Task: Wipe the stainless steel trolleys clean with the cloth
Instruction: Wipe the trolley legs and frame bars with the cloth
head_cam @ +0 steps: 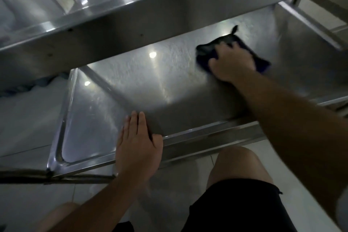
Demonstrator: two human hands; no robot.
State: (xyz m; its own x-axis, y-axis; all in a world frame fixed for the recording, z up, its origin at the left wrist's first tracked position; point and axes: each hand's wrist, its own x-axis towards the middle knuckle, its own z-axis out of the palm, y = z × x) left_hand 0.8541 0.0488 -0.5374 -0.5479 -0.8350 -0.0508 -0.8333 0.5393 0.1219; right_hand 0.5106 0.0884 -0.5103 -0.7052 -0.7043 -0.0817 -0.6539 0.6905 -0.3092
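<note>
Down on the lower shelf (pixel 143 88) of the stainless steel trolley (pixel 169 15): right hand (pixel 232 62) pressed onto the dark cloth (pixel 261 62), fingers curled over its bunched near edge, toward the shelf's far right. Left hand (pixel 137 145) flat, fingers straight, resting across the shelf's front rim (pixel 197 137). Bare knee (pixel 237 164) and black shorts (pixel 235 207) just below.

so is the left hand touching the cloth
Apart. The head view shows the left hand resting on the trolley shelf's front rim, bare steel separating it from the cloth.
</note>
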